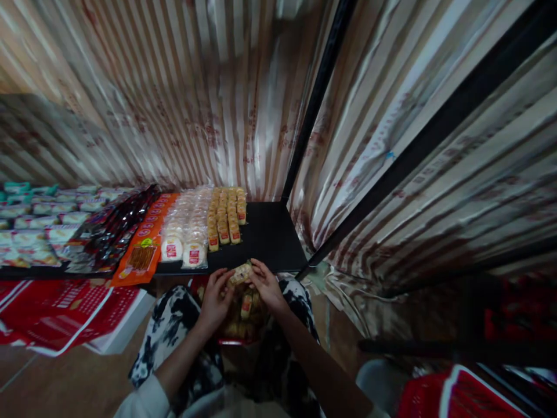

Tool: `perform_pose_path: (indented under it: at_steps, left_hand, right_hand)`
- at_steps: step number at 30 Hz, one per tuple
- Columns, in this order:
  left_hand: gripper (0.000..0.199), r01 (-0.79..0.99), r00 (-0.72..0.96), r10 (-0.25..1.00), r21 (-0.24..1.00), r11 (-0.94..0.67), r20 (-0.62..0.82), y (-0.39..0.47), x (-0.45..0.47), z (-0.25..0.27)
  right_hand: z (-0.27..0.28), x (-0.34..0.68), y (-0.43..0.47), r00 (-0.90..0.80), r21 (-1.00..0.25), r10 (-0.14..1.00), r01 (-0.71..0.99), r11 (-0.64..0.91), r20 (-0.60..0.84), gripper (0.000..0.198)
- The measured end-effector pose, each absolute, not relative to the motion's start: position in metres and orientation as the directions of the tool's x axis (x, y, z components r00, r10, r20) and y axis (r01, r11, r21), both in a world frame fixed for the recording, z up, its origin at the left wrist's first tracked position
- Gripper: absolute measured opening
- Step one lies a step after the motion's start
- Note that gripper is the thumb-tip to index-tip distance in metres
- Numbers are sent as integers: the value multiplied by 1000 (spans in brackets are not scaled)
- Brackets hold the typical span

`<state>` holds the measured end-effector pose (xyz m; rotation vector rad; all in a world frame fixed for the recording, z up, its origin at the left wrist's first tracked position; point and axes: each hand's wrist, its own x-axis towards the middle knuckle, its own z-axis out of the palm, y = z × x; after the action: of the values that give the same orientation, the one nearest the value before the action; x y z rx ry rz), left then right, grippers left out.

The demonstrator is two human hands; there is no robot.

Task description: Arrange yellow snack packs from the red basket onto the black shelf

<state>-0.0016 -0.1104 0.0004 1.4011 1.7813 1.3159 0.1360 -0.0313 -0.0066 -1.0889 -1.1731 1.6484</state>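
1. Head view: A person's left hand [217, 296] and right hand [266, 284] closed in narrowly on a yellow snack pack [241, 274], fingers of both on its ends, just off the front edge of a black shelf [276, 235].
2. Beneath the hands, between the knees, sat a red-edged container [237, 342] of similar loose packs [246, 305]; shadow hid how many.
3. Yellow packs in columns [224, 215] stood toward the shelf's right edge — three columns ran forward from the back edge, while a fourth, rightmost, stopped farther back.
4. By that arrangement, the yellow group looked partly laid out, the fourth column seemingly short, with the held pack and those in the container not yet on the shelf.
5. Farther left, white round packs [185, 232] reached the front edge and an orange packet [145, 244] overhung it — both groups apparently set out — with dark packets [117, 226] beyond.
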Motion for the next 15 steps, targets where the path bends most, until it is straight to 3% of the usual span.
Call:
perform_pose_path:
  at_steps: [9,15]
  left_hand:
    - [34,232,-234,969,972,-24,80,-96,-9,10]
    - [49,19,-231,948,974,228,-217,-85,-2,17]
  right_hand:
    - [-2,150,-30,-332,-926,912,-204,-319,-241,53]
    - [-1,157,-30,-349,-853,882,-303,-425,-316,48]
